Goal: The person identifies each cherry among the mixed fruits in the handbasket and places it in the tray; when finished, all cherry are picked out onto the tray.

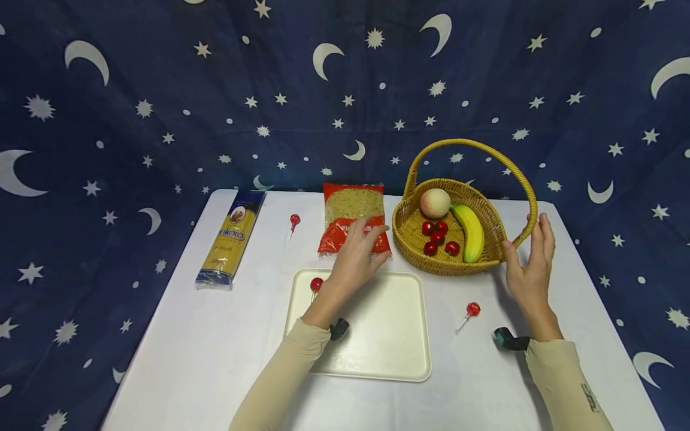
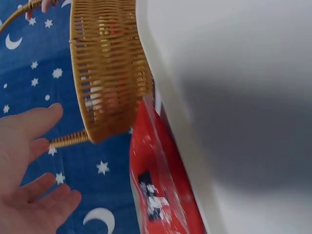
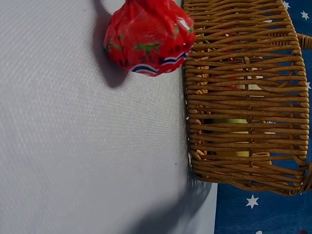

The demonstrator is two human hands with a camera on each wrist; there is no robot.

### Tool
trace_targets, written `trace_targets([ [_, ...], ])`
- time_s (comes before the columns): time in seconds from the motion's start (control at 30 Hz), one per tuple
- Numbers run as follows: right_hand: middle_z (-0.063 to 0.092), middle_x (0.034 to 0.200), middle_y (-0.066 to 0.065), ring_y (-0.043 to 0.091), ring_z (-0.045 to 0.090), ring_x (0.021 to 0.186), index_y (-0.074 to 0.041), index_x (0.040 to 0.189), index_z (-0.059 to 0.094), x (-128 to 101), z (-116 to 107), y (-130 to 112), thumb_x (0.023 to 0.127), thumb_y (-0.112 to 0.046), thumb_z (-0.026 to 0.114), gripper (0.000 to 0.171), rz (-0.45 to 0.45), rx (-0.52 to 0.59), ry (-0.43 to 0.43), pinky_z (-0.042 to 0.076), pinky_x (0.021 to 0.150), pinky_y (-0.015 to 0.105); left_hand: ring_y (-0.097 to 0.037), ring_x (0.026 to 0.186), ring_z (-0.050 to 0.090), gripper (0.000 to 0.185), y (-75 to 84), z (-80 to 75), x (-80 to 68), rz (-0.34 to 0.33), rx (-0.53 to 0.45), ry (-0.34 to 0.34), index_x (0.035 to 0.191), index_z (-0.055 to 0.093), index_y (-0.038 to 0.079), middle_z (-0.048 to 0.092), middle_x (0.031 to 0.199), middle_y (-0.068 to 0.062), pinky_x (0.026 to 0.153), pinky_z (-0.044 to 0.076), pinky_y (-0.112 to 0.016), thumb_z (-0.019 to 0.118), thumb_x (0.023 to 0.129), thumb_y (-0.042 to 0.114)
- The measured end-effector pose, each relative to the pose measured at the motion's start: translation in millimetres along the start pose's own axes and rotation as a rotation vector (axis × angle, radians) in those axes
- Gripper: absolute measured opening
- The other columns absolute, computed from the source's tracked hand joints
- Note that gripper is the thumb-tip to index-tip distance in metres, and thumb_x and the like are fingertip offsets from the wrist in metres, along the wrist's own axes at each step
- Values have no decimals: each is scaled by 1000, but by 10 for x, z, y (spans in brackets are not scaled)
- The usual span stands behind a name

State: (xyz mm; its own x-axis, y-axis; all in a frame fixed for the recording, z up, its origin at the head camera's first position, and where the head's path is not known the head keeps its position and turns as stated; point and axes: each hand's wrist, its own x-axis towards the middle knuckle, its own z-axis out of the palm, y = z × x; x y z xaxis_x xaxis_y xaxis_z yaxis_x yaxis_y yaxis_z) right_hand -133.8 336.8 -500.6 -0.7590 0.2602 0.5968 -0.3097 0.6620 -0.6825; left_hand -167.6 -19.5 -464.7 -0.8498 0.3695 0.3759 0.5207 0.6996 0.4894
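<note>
A red bag of noodles (image 1: pixel 353 216) lies flat on the counter just above the middle of the frame, its clear window showing pale yellow noodles, its lower edge near the top rim of the cream tray. The left hand (image 1: pixel 357 254) rests its fingers on the bag's lower right part. To its right stands a woven wicker basket (image 1: pixel 409 230) with a tall arched handle, upright. The right hand (image 1: pixel 530 263) touches the handle's right end at the rim.
</note>
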Motion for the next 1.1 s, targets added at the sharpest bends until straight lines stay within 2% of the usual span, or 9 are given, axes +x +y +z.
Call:
trace_targets([
  [0.17,26,175,18,38,20,165,-12,164,40,7,-7,14,98,5,66,73,17,-7,-15,16,135,56,-34,144,51,50,102,137,254,27,-36,-23,139,66,13,51,156,-17,113,54,-47,84,93,22],
  [0.4,26,175,16,35,20,166,-16,165,39,0,11,11,99,3,66,73,22,8,-28,16,135,58,-28,143,51,46,257,358,557,9,-88,-80,138,67,15,51,154,-12,114,53,-39,81,95,21],
  [0.5,27,175,16,36,20,166,-15,165,40,-1,26,18,99,3,66,73,19,12,-28,17,134,59,-24,135,56,39,331,474,667,-1,-111,-122,133,69,15,56,146,-9,113,53,-34,81,96,24],
  [0.63,27,174,17,39,20,165,-13,165,39,4,43,34,98,5,66,74,20,14,-21,17,134,59,-21,117,67,24,413,634,803,-50,-163,-192,118,75,14,67,128,-5,100,56,-30,81,96,24],
  [0.7,28,174,19,42,21,164,-11,164,40,4,43,36,98,6,65,73,16,16,-11,16,135,58,-20,109,70,19,442,701,862,-81,-153,-237,113,77,15,71,121,-4,93,56,-28,80,97,25],
  [0.77,29,173,21,44,22,163,-9,164,40,4,41,34,97,8,65,73,11,21,-1,16,135,57,-18,109,70,18,469,750,918,-92,-112,-280,112,78,16,73,120,-2,93,56,-28,80,97,26],
  [0.93,30,173,19,41,22,164,-9,163,41,0,22,36,97,7,65,71,14,21,2,15,135,55,-15,108,71,18,541,818,1025,-79,-19,-400,111,79,17,77,115,2,94,57,-29,82,95,24],
  [1.1,29,174,17,38,21,165,-13,164,41,-4,-9,47,99,3,66,72,17,6,-17,17,135,58,-9,93,67,9,606,877,1078,-83,59,-543,102,78,18,76,102,7,82,54,-23,81,93,16],
])
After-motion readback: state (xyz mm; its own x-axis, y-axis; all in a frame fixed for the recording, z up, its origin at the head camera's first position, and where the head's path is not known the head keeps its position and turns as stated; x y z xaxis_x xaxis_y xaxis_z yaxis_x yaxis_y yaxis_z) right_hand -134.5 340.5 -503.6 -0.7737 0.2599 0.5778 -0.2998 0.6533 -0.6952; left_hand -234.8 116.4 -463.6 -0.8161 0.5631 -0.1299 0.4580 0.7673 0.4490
